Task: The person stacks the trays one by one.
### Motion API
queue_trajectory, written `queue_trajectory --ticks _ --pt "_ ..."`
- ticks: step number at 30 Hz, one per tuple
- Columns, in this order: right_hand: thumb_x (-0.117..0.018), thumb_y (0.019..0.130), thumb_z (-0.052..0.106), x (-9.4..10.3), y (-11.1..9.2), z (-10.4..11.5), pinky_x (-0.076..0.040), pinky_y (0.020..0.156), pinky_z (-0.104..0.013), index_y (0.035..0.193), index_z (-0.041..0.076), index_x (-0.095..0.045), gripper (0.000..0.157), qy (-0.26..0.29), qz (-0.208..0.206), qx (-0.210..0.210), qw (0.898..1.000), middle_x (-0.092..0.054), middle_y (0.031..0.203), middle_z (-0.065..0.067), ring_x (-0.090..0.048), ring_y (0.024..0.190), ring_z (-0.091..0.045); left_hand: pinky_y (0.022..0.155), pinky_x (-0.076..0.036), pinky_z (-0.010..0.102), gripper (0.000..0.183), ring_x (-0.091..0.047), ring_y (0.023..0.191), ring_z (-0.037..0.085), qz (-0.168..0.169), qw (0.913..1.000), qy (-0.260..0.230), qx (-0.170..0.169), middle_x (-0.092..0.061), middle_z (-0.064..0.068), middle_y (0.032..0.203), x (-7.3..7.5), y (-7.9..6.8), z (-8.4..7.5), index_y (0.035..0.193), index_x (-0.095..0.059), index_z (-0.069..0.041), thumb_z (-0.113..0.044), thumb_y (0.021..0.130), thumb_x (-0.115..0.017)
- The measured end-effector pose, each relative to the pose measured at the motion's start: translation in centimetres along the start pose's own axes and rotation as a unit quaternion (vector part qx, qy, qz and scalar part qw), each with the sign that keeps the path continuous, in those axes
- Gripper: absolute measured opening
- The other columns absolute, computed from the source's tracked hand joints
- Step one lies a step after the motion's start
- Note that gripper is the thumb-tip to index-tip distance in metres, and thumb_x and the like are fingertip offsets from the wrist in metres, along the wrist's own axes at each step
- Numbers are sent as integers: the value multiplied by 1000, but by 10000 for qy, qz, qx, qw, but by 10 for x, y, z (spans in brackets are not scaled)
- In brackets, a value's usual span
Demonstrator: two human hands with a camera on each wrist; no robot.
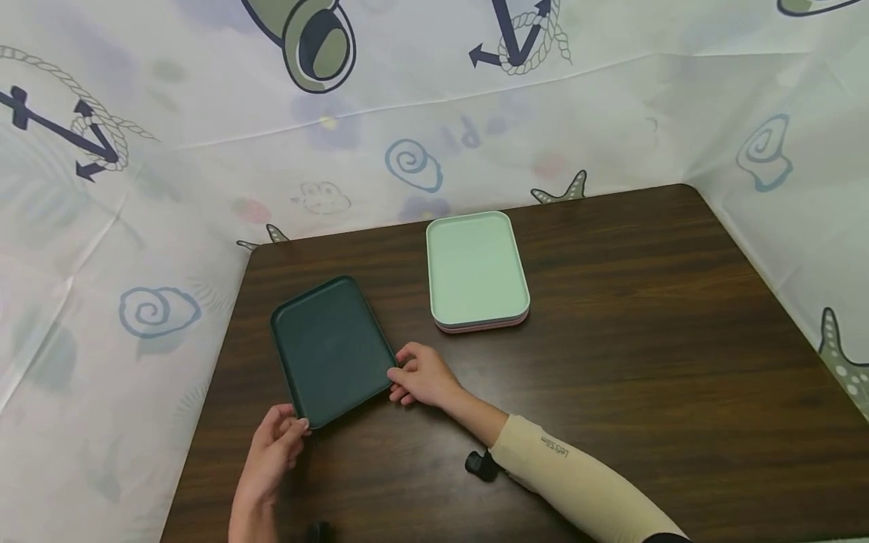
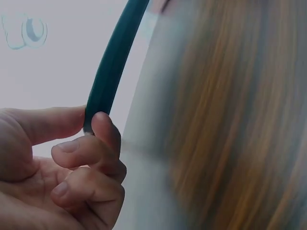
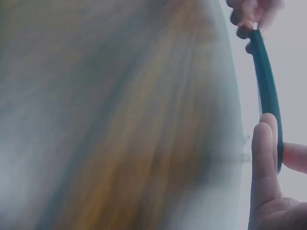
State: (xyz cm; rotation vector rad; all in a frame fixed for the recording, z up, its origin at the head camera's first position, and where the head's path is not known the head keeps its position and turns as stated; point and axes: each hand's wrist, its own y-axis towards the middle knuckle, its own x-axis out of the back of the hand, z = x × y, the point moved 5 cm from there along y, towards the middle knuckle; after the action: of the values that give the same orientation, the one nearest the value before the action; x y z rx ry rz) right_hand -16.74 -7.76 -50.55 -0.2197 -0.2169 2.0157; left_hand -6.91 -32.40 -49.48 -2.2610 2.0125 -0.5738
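Both hands hold a dark green rectangular tray over the left part of the table. My left hand pinches its near left corner, thumb on top. At the near right corner, my right hand pinches the rim between thumb and fingers. The left wrist view shows the tray edge-on, gripped by the left hand. Seen from the right wrist, the tray is also edge-on, with the right hand at its lower end and the left hand at the upper end.
A stack of trays, a light green one on top and a pinkish one beneath, stands near the back edge of the brown wooden table. A patterned white cloth hangs behind and beside the table.
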Motion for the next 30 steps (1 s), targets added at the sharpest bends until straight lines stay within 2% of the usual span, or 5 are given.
queue_trajectory --ticks 5,10,21,26,30 --pt "-63 93 4 25 -18 5 -57 57 -36 114 -5 -52 25 103 13 123 9999 -69 85 -25 -71 67 -31 44 -17 31 24 -29 48 6 203 9989 -257 -343 -57 4 76 -22 0 -11 117 -39 6 -4 100 -53" --pt "-64 92 3 48 -37 7 -57 57 -37 113 -6 -50 27 222 -160 161 9995 -69 81 -24 -71 66 -30 45 -19 33 25 -29 50 8 640 9958 -320 -577 -54 8 76 -41 2 -23 116 -39 5 -5 100 -55" --pt "-68 91 5 98 -84 5 -57 62 -39 113 -9 -49 33 181 -240 92 9995 -68 84 -28 -71 68 -29 46 -26 26 29 -32 51 8 1691 9822 -256 -771 -52 14 78 -85 2 -42 113 -38 5 -8 98 -58" --pt "-70 91 9 125 -104 -1 -58 65 -40 115 -11 -49 38 4 -287 60 9996 -69 87 -26 -71 73 -33 49 -28 26 27 -33 53 8 2117 9730 -337 -859 -48 9 76 -112 5 -45 112 -39 4 -8 98 -59" --pt "-72 90 12 144 -118 -8 -58 67 -39 117 -13 -49 43 -94 -324 -42 9994 -68 90 -28 -71 76 -34 51 -30 22 26 -38 55 9 2348 9683 -294 -801 -52 17 79 -132 8 -44 111 -40 3 -8 98 -59"
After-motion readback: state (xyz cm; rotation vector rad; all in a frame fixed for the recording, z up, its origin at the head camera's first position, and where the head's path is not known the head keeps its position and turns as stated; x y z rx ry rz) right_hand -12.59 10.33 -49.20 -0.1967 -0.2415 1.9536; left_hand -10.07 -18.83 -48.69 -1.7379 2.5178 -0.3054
